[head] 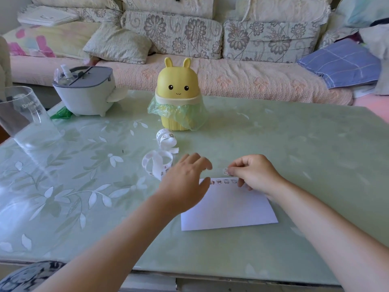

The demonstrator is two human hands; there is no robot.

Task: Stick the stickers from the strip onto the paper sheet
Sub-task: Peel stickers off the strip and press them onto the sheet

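Note:
A white paper sheet [228, 207] lies on the green table, with a row of several small stickers [223, 182] along its far edge. A curled white sticker strip [160, 159] lies on the table to the sheet's left. My right hand [252, 172] hovers over the sheet's far right corner and pinches one small sticker [225, 170] between thumb and forefinger. My left hand [185, 182] floats above the sheet's far left corner, fingers spread and empty, covering the near end of the strip.
A yellow bunny-shaped bin [178, 95] with a green liner stands behind the strip. A grey-lidded white container [84, 91] sits at the back left, a clear glass cup [23, 116] at the left edge. A sofa [189, 39] runs along the far side.

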